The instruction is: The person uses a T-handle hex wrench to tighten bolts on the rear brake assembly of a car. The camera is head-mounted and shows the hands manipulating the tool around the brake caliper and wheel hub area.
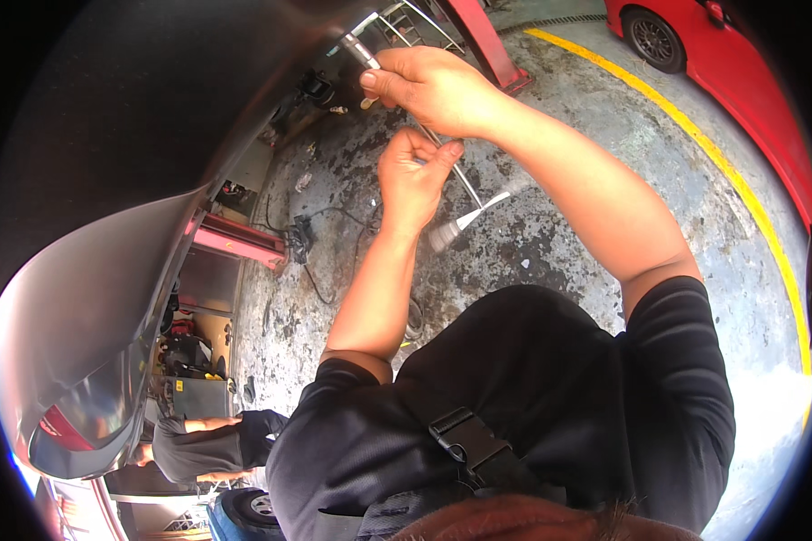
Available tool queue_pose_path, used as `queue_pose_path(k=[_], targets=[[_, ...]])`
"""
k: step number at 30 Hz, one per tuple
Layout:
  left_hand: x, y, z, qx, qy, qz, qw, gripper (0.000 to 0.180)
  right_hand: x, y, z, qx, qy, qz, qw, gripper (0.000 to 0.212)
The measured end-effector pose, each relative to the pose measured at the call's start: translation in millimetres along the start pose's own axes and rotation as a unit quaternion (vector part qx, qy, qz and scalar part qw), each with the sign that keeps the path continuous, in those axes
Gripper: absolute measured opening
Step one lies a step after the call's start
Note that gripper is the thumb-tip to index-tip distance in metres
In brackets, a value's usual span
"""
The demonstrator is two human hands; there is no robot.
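Right hand (438, 90) wraps the far part of a silver metal T-handled wrench (466, 184); nearer, left hand (409, 187) curls half-closed at its shaft, crossbar to the right.

There is one left hand (410, 185) and one right hand (442, 95). I count one long metal tool (470, 186), one red car (749, 99), one yellow line (695, 128), two red beams (485, 41) (239, 242), one black buckle (471, 444) and one other person (198, 449).
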State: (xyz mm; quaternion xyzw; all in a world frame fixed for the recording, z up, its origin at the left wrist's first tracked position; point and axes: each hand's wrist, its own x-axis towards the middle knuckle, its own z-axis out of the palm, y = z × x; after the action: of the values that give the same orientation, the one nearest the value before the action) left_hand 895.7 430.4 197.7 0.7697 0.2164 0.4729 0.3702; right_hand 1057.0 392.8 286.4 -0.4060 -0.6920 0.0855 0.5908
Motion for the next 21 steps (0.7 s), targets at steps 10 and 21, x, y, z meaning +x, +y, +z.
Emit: queue_pose_path(k=[10,21], targets=[[8,29,-23,-0.120,-0.250,-0.065,0.959,0.052,3,-8,-11,0.057,-0.052,0.033,0.996,0.050],[0,18,21,-0.123,-0.068,-0.029,0.990,0.019,-12,-17,-21,-0.112,-0.033,0.045,0.992,0.045]])
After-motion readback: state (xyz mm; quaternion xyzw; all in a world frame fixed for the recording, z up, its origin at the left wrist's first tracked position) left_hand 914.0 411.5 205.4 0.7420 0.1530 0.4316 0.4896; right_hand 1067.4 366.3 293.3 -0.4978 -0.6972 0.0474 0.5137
